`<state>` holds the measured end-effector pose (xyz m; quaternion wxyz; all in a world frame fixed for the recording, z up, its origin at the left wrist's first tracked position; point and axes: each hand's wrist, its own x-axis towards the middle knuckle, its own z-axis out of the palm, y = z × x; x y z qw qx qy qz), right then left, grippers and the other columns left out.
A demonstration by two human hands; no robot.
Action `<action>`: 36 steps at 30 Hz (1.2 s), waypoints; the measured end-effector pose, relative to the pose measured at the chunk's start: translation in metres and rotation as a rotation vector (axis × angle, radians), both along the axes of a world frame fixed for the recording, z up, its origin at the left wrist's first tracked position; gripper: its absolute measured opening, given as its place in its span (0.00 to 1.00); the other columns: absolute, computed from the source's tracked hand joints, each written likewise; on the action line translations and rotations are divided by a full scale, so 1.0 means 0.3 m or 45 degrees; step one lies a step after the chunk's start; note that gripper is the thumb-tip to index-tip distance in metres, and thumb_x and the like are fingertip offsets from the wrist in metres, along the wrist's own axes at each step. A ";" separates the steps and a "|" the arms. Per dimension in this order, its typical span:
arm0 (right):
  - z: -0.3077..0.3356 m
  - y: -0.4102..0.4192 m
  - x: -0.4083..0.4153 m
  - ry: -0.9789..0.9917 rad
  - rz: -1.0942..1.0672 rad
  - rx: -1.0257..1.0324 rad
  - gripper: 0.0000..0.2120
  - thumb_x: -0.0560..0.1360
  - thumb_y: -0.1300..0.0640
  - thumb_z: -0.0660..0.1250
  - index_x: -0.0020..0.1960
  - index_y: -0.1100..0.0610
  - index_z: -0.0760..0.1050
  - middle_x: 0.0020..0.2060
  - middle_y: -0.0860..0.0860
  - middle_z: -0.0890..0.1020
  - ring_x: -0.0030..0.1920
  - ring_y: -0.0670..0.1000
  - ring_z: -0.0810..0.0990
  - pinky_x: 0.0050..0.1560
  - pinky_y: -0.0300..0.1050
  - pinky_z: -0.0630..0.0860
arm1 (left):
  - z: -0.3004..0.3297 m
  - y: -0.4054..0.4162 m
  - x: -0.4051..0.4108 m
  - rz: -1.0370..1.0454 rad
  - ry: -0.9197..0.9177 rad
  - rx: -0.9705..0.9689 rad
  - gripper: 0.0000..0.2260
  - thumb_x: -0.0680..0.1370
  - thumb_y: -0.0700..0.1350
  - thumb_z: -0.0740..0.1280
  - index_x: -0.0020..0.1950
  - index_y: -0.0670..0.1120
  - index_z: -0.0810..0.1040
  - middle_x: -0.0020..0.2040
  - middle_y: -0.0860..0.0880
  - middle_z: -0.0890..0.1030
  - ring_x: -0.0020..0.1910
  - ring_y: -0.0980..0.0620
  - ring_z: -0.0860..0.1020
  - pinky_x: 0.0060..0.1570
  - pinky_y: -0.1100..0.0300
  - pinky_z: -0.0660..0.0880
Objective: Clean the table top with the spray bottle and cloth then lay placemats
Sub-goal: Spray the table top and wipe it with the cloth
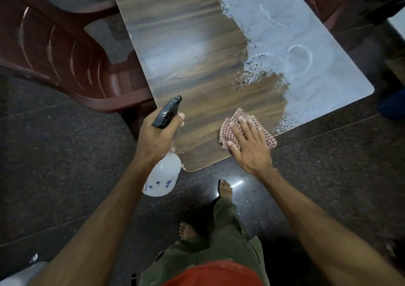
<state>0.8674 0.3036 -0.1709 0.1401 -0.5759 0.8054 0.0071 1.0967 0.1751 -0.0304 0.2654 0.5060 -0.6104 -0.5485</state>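
Left hand (157, 139) gripping spray bottle (163, 176) | right hand (247, 141) pressing flat on cloth (235, 119) | table (186, 55) looking half wiped, far side still filmy | placemats not showing yet

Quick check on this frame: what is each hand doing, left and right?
Left hand: grips the spray bottle by its neck, near the table edge.
Right hand: open, fingers flat, pressing the checked cloth onto the table.

One wooden table (192, 62), one spray bottle (163, 176) and one checked cloth (233, 119) appear. Two hands are in view, the left hand (156, 136) and the right hand (249, 147). Two maroon plastic chairs (54, 51) flank the table, and two bare feet (225, 189) show below.
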 end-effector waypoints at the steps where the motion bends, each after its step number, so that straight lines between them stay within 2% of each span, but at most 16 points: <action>1: -0.001 0.000 -0.057 0.014 -0.056 0.024 0.34 0.79 0.34 0.37 0.81 0.46 0.45 0.80 0.52 0.45 0.80 0.54 0.42 0.78 0.57 0.39 | 0.001 -0.004 -0.011 0.001 -0.004 0.001 0.06 0.80 0.44 0.68 0.50 0.41 0.79 0.47 0.43 0.84 0.18 0.55 0.71 0.23 0.63 0.70; 3: -0.004 -0.023 -0.191 0.032 -0.186 0.041 0.34 0.78 0.34 0.35 0.81 0.47 0.41 0.80 0.54 0.42 0.79 0.55 0.39 0.76 0.58 0.36 | 0.000 -0.014 -0.044 -0.003 -0.022 -0.003 0.06 0.80 0.44 0.68 0.50 0.41 0.79 0.46 0.44 0.84 0.18 0.54 0.71 0.23 0.62 0.71; 7: 0.003 -0.153 -0.355 0.013 -0.384 0.022 0.35 0.79 0.34 0.38 0.81 0.49 0.41 0.80 0.55 0.42 0.80 0.57 0.39 0.78 0.60 0.39 | -0.006 -0.029 -0.124 -0.030 -0.071 -0.023 0.08 0.80 0.46 0.68 0.51 0.41 0.79 0.46 0.46 0.84 0.19 0.55 0.71 0.25 0.63 0.72; 9: 0.001 -0.221 -0.347 0.009 -0.360 0.046 0.35 0.80 0.34 0.37 0.81 0.50 0.40 0.80 0.57 0.41 0.79 0.59 0.39 0.77 0.61 0.38 | -0.006 -0.034 -0.178 -0.049 -0.096 -0.030 0.09 0.80 0.46 0.67 0.51 0.40 0.78 0.46 0.45 0.84 0.18 0.55 0.71 0.26 0.63 0.73; 12: -0.007 -0.228 -0.268 0.003 -0.154 0.044 0.34 0.80 0.34 0.37 0.81 0.49 0.40 0.80 0.57 0.42 0.79 0.59 0.39 0.77 0.61 0.38 | -0.003 -0.048 -0.269 -0.051 -0.110 -0.019 0.10 0.80 0.45 0.68 0.50 0.38 0.78 0.46 0.45 0.84 0.18 0.54 0.71 0.25 0.62 0.73; 15: -0.015 -0.125 -0.242 -0.015 0.034 -0.022 0.32 0.81 0.35 0.43 0.81 0.47 0.46 0.81 0.53 0.47 0.80 0.56 0.42 0.79 0.58 0.44 | -0.002 -0.069 -0.364 -0.045 -0.123 -0.003 0.10 0.80 0.46 0.68 0.50 0.39 0.78 0.46 0.46 0.84 0.18 0.53 0.71 0.24 0.61 0.72; 17: -0.022 -0.071 -0.291 -0.022 0.078 -0.008 0.31 0.81 0.36 0.45 0.81 0.46 0.46 0.81 0.51 0.46 0.80 0.54 0.42 0.78 0.58 0.45 | -0.003 -0.088 -0.411 -0.043 -0.120 0.003 0.10 0.80 0.46 0.68 0.51 0.39 0.78 0.46 0.47 0.84 0.18 0.52 0.71 0.24 0.60 0.71; 20: -0.027 -0.116 -0.445 0.006 -0.049 0.002 0.32 0.81 0.35 0.41 0.81 0.46 0.44 0.80 0.52 0.43 0.80 0.54 0.39 0.78 0.58 0.40 | -0.007 -0.123 -0.465 -0.021 -0.140 0.023 0.10 0.80 0.47 0.68 0.52 0.40 0.78 0.46 0.49 0.85 0.18 0.51 0.72 0.25 0.60 0.70; 25: -0.005 -0.433 -0.614 -0.036 -0.230 -0.052 0.33 0.81 0.35 0.42 0.81 0.49 0.46 0.81 0.55 0.45 0.80 0.57 0.41 0.77 0.57 0.36 | -0.023 -0.169 -0.547 -0.012 -0.143 0.038 0.09 0.79 0.48 0.68 0.53 0.42 0.79 0.46 0.48 0.84 0.19 0.50 0.72 0.26 0.61 0.71; 29: 0.005 -0.598 -0.522 -0.061 -0.027 -0.048 0.32 0.81 0.36 0.43 0.81 0.49 0.46 0.81 0.55 0.45 0.80 0.58 0.41 0.78 0.59 0.38 | -0.032 -0.192 -0.623 -0.007 -0.119 0.056 0.12 0.78 0.48 0.68 0.54 0.40 0.78 0.47 0.42 0.83 0.19 0.51 0.71 0.24 0.62 0.70; 32: 0.000 -0.496 -0.418 -0.100 0.189 -0.060 0.31 0.82 0.37 0.45 0.81 0.48 0.46 0.81 0.53 0.46 0.80 0.56 0.41 0.78 0.58 0.39 | -0.019 -0.200 -0.682 -0.007 -0.123 0.077 0.13 0.79 0.46 0.68 0.53 0.35 0.76 0.46 0.31 0.79 0.18 0.52 0.70 0.22 0.62 0.69; 34: -0.006 -0.374 -0.392 -0.121 0.267 -0.065 0.30 0.82 0.37 0.46 0.81 0.47 0.49 0.81 0.52 0.48 0.80 0.55 0.42 0.78 0.56 0.39 | -0.007 -0.208 -0.705 0.011 -0.100 0.092 0.11 0.80 0.44 0.68 0.55 0.36 0.77 0.45 0.33 0.80 0.17 0.53 0.70 0.22 0.62 0.69; 36: -0.010 -0.307 -0.446 -0.123 0.272 -0.034 0.31 0.82 0.36 0.44 0.81 0.46 0.48 0.81 0.51 0.47 0.80 0.54 0.42 0.78 0.56 0.40 | 0.004 -0.224 -0.724 0.038 -0.102 0.108 0.11 0.80 0.45 0.67 0.56 0.38 0.78 0.45 0.42 0.83 0.18 0.53 0.70 0.22 0.63 0.68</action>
